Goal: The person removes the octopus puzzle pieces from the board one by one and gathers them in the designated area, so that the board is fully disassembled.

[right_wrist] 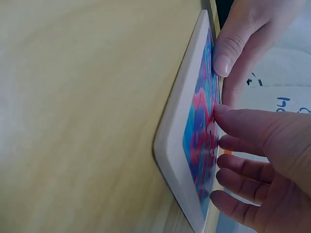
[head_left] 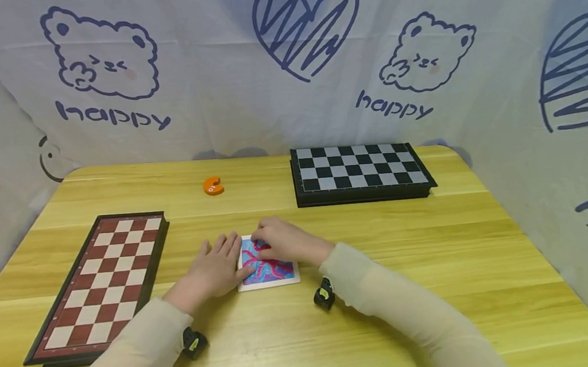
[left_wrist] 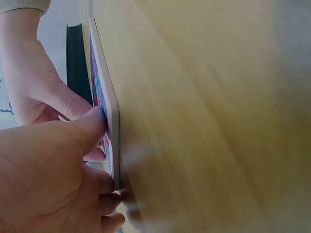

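A small square picture board (head_left: pixel 266 275) with a pale frame and a pink, blue and purple picture lies flat on the wooden table. My left hand (head_left: pixel 214 268) lies along its left edge, fingers straight, and the thumb rests on the near left of the picture. Over the upper part is my right hand (head_left: pixel 288 242), its loosely bent fingertips touching the surface. In the right wrist view, the right thumb and fingers (right_wrist: pixel 243 167) stand spread at the board's (right_wrist: pixel 201 131) face. From the left wrist, the board (left_wrist: pixel 111 111) shows edge-on, with the left thumb (left_wrist: pixel 92 127) on it.
A folded brown-and-cream chessboard (head_left: pixel 107 279) lies at the left. A black-and-white one (head_left: pixel 360 169) is at the back right. Near the back edge is an orange C-shaped piece (head_left: pixel 213 186). A printed white cloth (head_left: pixel 214 97) hangs behind the table (head_left: pixel 407 238).
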`<state>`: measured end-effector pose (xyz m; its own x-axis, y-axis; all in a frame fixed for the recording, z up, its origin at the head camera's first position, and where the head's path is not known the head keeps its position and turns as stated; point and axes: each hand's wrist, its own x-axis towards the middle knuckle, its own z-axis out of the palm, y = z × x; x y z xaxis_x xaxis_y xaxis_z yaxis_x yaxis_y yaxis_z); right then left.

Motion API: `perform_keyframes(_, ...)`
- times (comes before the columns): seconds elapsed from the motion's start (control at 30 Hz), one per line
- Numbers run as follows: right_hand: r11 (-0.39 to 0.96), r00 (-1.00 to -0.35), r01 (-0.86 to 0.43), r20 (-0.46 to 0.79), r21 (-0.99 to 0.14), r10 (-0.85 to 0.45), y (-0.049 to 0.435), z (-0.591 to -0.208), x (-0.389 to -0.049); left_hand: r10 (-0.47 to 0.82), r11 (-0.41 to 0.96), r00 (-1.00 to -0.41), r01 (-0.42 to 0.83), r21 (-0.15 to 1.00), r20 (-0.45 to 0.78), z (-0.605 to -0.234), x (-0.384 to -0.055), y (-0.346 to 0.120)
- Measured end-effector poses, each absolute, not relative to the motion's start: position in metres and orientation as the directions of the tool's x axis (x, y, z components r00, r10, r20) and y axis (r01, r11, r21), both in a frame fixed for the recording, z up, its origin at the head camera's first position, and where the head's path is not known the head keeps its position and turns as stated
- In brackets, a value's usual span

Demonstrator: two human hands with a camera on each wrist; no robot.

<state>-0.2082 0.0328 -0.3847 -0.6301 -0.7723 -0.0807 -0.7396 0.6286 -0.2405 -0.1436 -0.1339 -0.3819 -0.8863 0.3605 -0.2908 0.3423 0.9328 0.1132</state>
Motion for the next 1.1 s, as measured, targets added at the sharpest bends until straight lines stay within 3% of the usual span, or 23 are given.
perform_keyframes(0.57, 0.675, -0.673, -0.689, -0.114, -0.263, -0.731, 0.023, -0.387, -0.209, 0.360, 0.933, -0.882, 0.339, 0.120, -0.304, -0.381, -0.144, -0.135)
perform_keyframes(1.1, 0.695, -0.713, -0.585, -0.144, -0.417, -0.686, 0.022, -0.389, -0.216, 0.355, 0.935, -0.884, 0.340, 0.103, -0.304, -0.381, -0.144, -0.135)
